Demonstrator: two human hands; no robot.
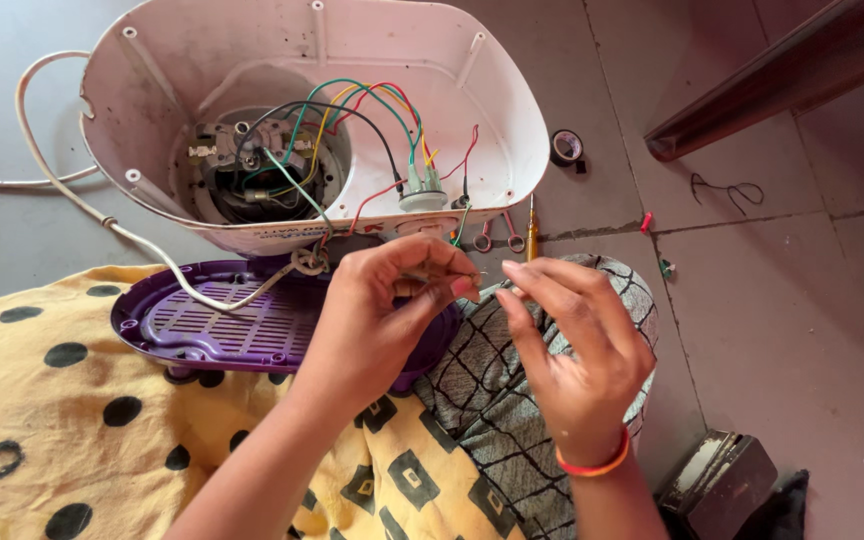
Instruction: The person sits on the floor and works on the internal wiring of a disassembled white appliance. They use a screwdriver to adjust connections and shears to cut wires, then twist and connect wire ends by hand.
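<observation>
Your left hand pinches what looks like a thin wire end from the open white appliance housing; your right hand hovers released. It's limp and delicate, so hold near the tip.

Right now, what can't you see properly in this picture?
Head view:
- What the left hand pinches: too small, covered by its fingertips.
- Scissors: only handles show; the white shell hides the blades.
- White cord: cut off at the left edge.
- Dark box: cut off at the bottom edge.
</observation>
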